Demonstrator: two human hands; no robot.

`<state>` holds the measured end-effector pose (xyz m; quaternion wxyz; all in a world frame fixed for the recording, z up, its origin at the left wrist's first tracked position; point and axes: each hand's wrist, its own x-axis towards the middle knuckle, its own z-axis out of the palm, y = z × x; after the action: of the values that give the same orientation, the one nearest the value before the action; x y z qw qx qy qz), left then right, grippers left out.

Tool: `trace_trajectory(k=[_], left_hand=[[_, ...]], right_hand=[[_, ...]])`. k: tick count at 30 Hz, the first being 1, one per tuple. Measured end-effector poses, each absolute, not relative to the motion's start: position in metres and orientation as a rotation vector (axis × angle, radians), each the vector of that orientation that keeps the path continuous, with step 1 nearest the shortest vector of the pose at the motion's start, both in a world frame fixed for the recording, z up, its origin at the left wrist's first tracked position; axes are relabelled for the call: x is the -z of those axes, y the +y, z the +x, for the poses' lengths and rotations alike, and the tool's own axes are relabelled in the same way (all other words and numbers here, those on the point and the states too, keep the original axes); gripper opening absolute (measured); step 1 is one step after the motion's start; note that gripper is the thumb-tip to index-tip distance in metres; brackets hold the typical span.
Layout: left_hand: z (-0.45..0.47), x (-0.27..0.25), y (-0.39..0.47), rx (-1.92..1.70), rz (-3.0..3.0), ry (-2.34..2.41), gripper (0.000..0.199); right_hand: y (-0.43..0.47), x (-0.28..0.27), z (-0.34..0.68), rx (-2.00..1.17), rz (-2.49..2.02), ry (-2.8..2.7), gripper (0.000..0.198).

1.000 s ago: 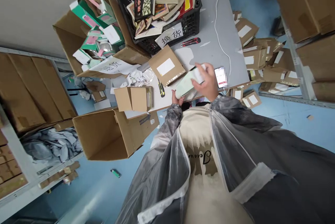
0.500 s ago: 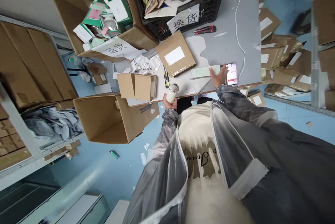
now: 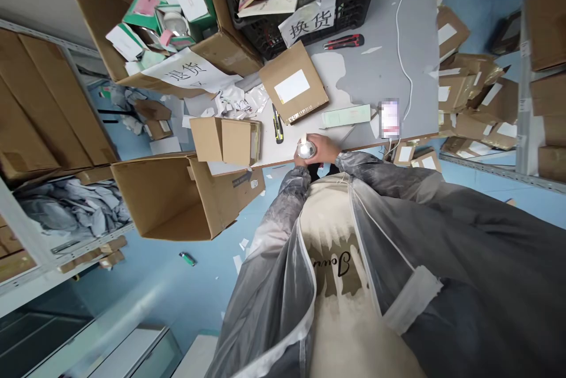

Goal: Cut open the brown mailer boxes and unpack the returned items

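Both my hands are closed round a pale tumbler [image 3: 306,148] with a shiny metal lid, held at the front edge of the table. My left hand [image 3: 300,160] grips it from the left and below, partly hidden by the lid. My right hand [image 3: 325,148] wraps it from the right. Just beyond lies a long pale green box [image 3: 347,117], with a phone [image 3: 390,118] to its right. A yellow-and-black utility knife [image 3: 277,125] and a sealed cardboard parcel [image 3: 294,84] with a white label lie past the tumbler.
A black crate [image 3: 362,3] of books and a carton [image 3: 88,24] of green-and-white boxes stand at the back. A red utility knife [image 3: 344,42] lies before the crate. Left are a small cardboard box [image 3: 241,141] and a large empty carton [image 3: 163,198]. A white cable [image 3: 399,30] runs along the right.
My right hand has left the green box and phone and moved left onto the tumbler. The tumbler has shifted slightly right, its lid now facing up toward me.
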<state>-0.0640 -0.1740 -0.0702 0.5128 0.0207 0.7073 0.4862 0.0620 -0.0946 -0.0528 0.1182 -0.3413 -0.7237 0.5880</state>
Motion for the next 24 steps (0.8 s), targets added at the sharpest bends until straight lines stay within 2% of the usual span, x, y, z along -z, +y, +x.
trace_trajectory(k=[2,7,11,15,18,21,24], left_hand=[[-0.068,0.068,-0.179,-1.196,0.110,1.743,0.027],[-0.074,0.058,-0.191,-1.283,0.516,1.638,0.064],[-0.077,0.045,-0.188,-1.274,0.589,1.565,0.083],[-0.089,0.027,-0.183,-1.293,0.592,1.550,0.079],[-0.104,0.008,-0.184,-1.344,0.612,1.522,0.072],[-0.124,-0.016,-0.190,-1.340,0.670,1.501,0.073],[-0.145,-0.041,-0.198,-1.380,0.818,1.529,0.086]], right_hand=[[-0.091,0.056,0.068,-1.648,-1.043,-2.111,0.064],[-0.082,0.050,0.081,-1.620,-0.910,-2.053,0.067],[-0.075,0.029,0.075,-1.610,-0.810,-2.034,0.062],[-0.078,-0.004,0.063,-1.575,-0.861,-2.035,0.060],[-0.087,-0.032,0.052,-1.577,-1.041,-1.882,0.067],[-0.096,-0.059,0.036,-1.672,-1.198,-1.434,0.077],[-0.101,-0.084,0.017,-1.764,-1.228,-0.925,0.081]])
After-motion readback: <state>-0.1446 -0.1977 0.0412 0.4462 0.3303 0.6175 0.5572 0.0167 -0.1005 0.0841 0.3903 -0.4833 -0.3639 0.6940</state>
